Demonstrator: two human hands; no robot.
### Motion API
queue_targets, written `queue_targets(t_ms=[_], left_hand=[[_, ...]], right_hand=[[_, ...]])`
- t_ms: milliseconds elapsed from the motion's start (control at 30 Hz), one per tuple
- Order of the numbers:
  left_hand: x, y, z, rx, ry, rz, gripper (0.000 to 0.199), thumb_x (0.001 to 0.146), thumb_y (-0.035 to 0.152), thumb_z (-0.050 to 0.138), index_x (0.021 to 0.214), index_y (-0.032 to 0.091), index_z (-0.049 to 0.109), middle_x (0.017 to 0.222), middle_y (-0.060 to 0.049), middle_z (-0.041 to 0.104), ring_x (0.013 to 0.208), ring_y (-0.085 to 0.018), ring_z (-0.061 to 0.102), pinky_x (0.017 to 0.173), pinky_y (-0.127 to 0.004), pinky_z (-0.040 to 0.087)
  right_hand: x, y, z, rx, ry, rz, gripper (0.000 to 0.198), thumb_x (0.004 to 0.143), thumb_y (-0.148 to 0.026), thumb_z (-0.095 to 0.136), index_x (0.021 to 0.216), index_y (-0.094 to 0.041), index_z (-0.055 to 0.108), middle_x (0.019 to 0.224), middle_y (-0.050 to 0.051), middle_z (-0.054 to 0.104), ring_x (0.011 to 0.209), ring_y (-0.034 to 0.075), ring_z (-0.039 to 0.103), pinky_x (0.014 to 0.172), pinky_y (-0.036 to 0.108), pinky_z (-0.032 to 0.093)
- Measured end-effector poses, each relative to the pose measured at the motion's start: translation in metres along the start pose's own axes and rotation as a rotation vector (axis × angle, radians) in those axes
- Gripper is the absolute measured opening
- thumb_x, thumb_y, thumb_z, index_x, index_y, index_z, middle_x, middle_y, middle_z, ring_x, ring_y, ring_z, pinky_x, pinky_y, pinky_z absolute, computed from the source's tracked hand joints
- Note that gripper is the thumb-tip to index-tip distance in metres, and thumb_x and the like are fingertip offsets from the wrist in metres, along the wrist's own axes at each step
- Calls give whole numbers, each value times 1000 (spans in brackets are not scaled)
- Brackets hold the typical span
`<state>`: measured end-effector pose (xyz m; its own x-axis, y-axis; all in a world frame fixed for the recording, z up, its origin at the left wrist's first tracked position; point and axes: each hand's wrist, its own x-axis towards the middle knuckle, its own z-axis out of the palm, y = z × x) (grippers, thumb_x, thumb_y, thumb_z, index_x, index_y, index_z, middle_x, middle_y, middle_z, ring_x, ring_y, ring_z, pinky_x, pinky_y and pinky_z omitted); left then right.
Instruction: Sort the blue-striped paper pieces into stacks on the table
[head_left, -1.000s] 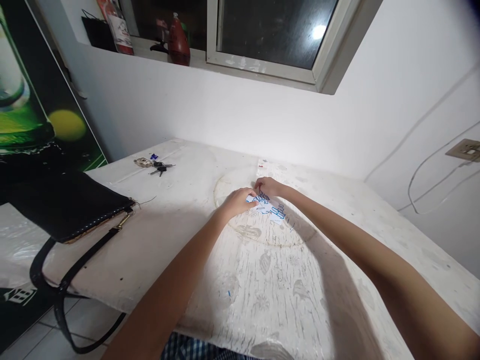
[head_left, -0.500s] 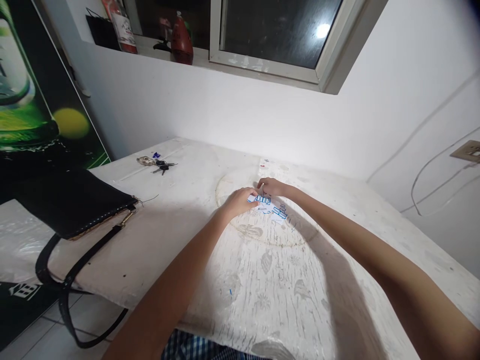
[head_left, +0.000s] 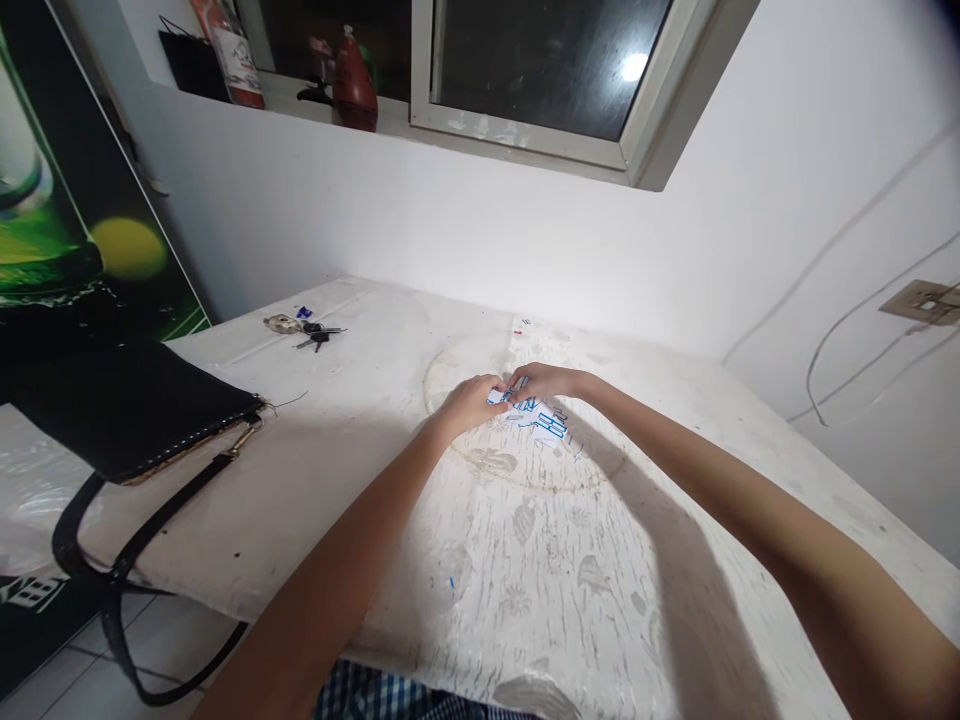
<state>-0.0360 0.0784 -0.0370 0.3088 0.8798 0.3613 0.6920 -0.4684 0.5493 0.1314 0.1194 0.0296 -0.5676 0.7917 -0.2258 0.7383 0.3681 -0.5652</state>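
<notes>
A small piece of white paper (head_left: 538, 413) with blue printed or drawn outlines lies low over the table in front of me, and its exact shape is hard to make out. My left hand (head_left: 471, 402) pinches its left end between thumb and fingers. At its upper edge, the bent fingers of my right hand (head_left: 546, 381) are closed on the paper, right beside the left fingertips. The fingers hide part of the paper.
The table (head_left: 420, 520) has a pale patterned cover. Keys (head_left: 319, 334) lie at the back left, and a black bag (head_left: 150, 410) with a strap hangs over the left edge. Bottles (head_left: 355, 85) stand on the window sill. A wall socket (head_left: 919, 300) with cables is at right.
My right hand has moved slightly down and left over the paper, and its fingers now meet the left fingertips. The whole view has shifted a little.
</notes>
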Motion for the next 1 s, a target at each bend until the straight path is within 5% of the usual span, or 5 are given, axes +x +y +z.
queue_targets(t_ms=[400, 567, 733, 900, 1000], left_hand=[[0, -1, 0, 77, 142, -32, 39, 75, 41, 59, 107, 19, 51, 112, -7, 55, 104, -22, 53, 88, -33, 42], [3, -6, 1, 27, 328, -154, 34, 86, 41, 44, 111, 18, 47, 117, -11, 48, 111, -22, 48, 95, -35, 37], [6, -9, 2, -37, 350, -225, 28, 89, 36, 38, 109, 19, 47, 117, -10, 46, 100, -18, 54, 92, -34, 39], [8, -6, -1, -33, 360, -244, 27, 90, 32, 33, 108, 18, 48, 116, -12, 47, 107, -20, 50, 93, -34, 39], [7, -5, -3, -25, 347, -231, 28, 90, 31, 32, 107, 17, 48, 115, -13, 50, 109, -22, 49, 94, -36, 38]], right_hand=[[-9, 8, 8, 386, 73, -31, 46, 60, -6, 63, 104, -14, 56, 66, -1, 61, 56, 11, 57, 54, 22, 46], [-8, 17, -8, 313, 361, -9, 39, 63, -5, 60, 101, -12, 59, 79, 5, 63, 52, 12, 57, 45, 23, 46], [-20, 17, -29, 238, 587, -105, 31, 74, -8, 49, 102, -13, 62, 102, 8, 62, 84, 18, 61, 69, 28, 51], [-40, 17, -34, 299, 365, -222, 33, 83, -22, 42, 106, -6, 61, 92, 13, 68, 88, 20, 63, 82, 34, 48], [-41, 30, -27, 150, 424, -129, 39, 87, -26, 34, 110, -6, 59, 101, 15, 66, 96, 21, 62, 90, 36, 44]])
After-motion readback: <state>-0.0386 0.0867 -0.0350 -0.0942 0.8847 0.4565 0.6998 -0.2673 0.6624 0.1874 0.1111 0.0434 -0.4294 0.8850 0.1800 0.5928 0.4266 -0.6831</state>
